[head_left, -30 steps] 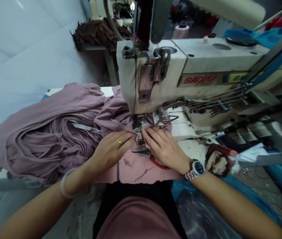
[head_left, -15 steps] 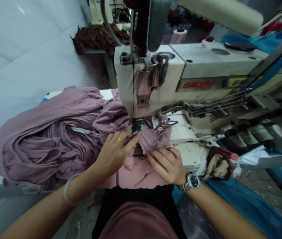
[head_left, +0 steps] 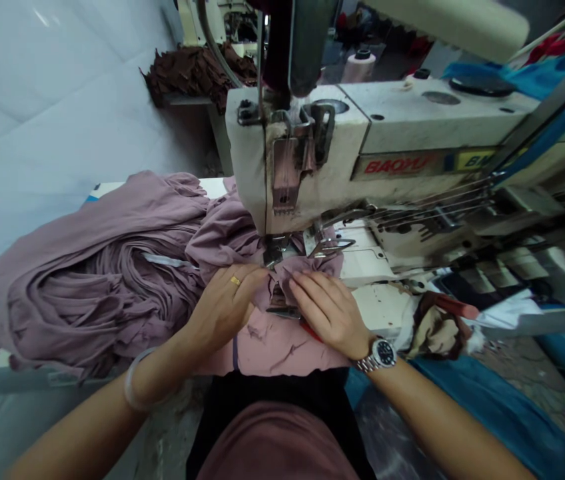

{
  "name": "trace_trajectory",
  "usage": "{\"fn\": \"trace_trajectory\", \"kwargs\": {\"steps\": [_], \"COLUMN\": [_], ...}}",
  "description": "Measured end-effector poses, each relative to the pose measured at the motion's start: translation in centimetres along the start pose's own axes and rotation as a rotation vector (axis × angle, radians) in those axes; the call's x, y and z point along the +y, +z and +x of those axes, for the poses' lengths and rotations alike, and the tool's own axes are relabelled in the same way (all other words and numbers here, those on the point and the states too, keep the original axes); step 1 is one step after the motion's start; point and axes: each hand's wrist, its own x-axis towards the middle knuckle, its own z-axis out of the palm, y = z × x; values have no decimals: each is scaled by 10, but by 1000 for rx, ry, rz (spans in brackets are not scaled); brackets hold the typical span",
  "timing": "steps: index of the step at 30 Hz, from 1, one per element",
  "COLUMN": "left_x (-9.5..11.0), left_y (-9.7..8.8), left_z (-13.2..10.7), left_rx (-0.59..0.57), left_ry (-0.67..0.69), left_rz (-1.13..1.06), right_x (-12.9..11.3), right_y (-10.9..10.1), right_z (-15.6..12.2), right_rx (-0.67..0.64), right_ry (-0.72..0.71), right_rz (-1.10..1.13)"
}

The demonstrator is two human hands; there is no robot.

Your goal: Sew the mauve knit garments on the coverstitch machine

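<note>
A white sewing machine [head_left: 307, 173] stands before me, with mauve fabric [head_left: 307, 265] under and around its presser foot [head_left: 275, 252]. My left hand [head_left: 230, 297], wearing a gold ring, is closed on the fabric edge just left of the foot; its fingertips are partly hidden. On the front right of the fabric my right hand [head_left: 330, 310] lies with its fingers stretched out and flat. A red item [head_left: 311, 330] peeks from beneath that palm, too covered to name. Between the hands a dark slot in the machine bed shows.
A thick mauve fabric bundle [head_left: 87, 267] fills the left of the table. Pink cloth [head_left: 282, 350] covers the front edge. Brown cut pieces [head_left: 192, 73] are heaped behind. Scraps with a red-handled tool [head_left: 455, 307] lie right; a thread cone [head_left: 360, 67] stands behind the machine.
My right hand has moved forward and slightly left, further onto the fabric by the foot. My left hand has shifted slightly left, its index finger drawn back from the foot.
</note>
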Motion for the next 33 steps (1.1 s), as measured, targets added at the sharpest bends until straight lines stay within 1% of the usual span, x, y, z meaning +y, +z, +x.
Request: {"fn": "trace_trajectory", "kwargs": {"steps": [2, 4, 7, 10, 14, 18, 22, 26, 31, 33], "left_x": [-3, -3, 5, 13, 12, 9, 13, 17, 11, 8], "left_y": [-1, -3, -6, -5, -1, -1, -4, -5, -3, -1], "left_z": [-5, -8, -7, -2, 2, -1, -2, 0, 0, 0], "left_rx": [17, 3, -70, -130, -85, -37, -77, -99, -77, -63], "left_ry": [49, 63, 17, -8, -45, -25, -9, 1, -39, -32], "left_rz": [-4, 62, 165, 197, 146, 119, 119, 109, 4, 0], "right_x": [4, 6, 5, 3, 4, 7, 6, 3, 2, 3], "right_y": [1, 3, 4, 4, 2, 2, 4, 5, 6, 6], "right_z": [2, 3, 4, 9, 16, 16, 15, 15, 13, 11], "right_rx": [-40, -70, -103, -134, -121, -138, -187, -185, -211, -215], "right_ry": [-18, -31, -17, 1, 1, -8, 40, 78, 86, 92], "right_rz": [25, 44, 33, 6, 16, 72, 88, 86, 75, 82]}}
